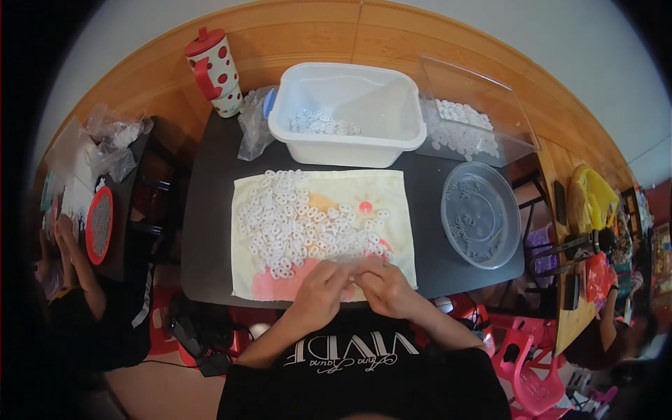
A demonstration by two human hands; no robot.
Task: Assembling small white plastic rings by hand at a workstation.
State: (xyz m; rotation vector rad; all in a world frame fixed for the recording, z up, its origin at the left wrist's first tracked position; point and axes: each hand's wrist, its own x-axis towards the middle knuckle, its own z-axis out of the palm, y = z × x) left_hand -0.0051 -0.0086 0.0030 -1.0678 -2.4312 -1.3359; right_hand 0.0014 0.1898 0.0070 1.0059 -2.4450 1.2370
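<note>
My left hand (320, 292) and my right hand (386, 285) come together over the near edge of a pale yellow towel (395, 199). Their fingers are pinched close to each other, with a whitish bit showing between the fingertips. It is too small and covered to name. Just beyond my hands, a spread pile of small white plastic pieces (280, 224), each an oval with two holes, covers much of the towel. A few of these lie apart at the pile's right side.
A white tub (346, 150) with similar pieces stands behind the towel. Right of it is a clear box (465, 133) of white discs; nearer, a clear round basin (490, 245) holds small greyish parts. A spotted tumbler (217, 73) and plastic bag (257, 126) stand back left. Other people work at both sides.
</note>
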